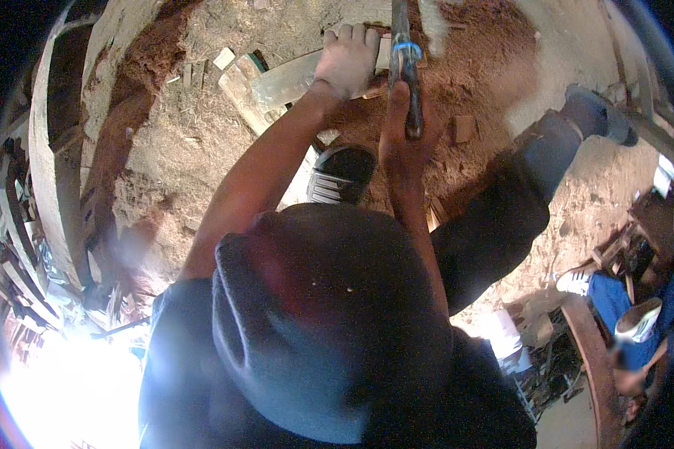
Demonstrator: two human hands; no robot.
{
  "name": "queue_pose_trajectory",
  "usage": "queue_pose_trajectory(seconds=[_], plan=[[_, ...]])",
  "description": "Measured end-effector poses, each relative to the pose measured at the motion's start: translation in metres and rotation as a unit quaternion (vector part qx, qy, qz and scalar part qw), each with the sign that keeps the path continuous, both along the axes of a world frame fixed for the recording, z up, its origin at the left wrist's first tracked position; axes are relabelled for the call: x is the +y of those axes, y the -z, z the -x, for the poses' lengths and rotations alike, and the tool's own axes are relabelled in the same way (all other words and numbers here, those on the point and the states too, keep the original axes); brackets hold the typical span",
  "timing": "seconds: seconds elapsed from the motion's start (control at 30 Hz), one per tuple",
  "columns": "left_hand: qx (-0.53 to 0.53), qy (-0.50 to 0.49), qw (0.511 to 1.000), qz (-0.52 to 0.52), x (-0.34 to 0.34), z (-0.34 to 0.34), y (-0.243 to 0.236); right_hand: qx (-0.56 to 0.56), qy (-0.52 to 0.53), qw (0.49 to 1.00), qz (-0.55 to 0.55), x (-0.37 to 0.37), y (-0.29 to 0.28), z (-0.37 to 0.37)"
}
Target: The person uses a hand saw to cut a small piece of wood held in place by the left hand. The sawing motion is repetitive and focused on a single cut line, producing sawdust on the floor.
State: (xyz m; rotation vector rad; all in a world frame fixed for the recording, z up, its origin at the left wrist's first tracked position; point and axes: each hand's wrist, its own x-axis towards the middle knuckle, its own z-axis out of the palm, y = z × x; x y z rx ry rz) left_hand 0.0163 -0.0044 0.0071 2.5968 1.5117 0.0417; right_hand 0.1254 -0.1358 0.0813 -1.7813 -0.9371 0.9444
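Observation:
My left hand (347, 58) presses flat on a pale wooden plank (284, 81) that lies on the sawdust-covered ground. My right hand (403, 138) is closed around the dark handle of a long tool (406, 67) with a blue band near its upper part; the tool's head runs out of the top of the picture. The tool stands just right of my left hand, over the plank's right end. My black shoe with white stripes (340, 173) rests below the plank. My dark cap brim (314, 322) hides my chest and the lower arms.
Wood chips and offcuts (463, 127) lie on the reddish ground. Curved wooden boards (52, 165) stand at the left. My right leg stretches to a grey shoe (600, 114). Another person in blue with white shoes (636, 320) sits at the lower right among scrap wood.

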Motion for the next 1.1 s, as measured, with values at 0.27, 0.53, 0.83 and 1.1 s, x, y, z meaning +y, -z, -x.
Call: queue_pose_trajectory(seconds=[0.27,0.53,0.83,1.1], plan=[[0.051,0.02,0.998,-0.019,0.006,0.002,0.001,-0.06,-0.035,0.998,0.007,-0.04,-0.013,-0.003],[0.08,-0.003,0.996,0.033,0.001,-0.004,-0.009,-0.045,-0.043,0.998,-0.011,-0.037,-0.019,0.007],[0.077,-0.012,0.997,-0.023,0.007,0.003,0.018,-0.064,-0.018,0.998,-0.016,-0.024,-0.02,0.02],[0.1,0.014,0.993,-0.057,0.006,0.02,0.039,-0.016,-0.013,1.0,-0.022,0.009,-0.018,0.022]])
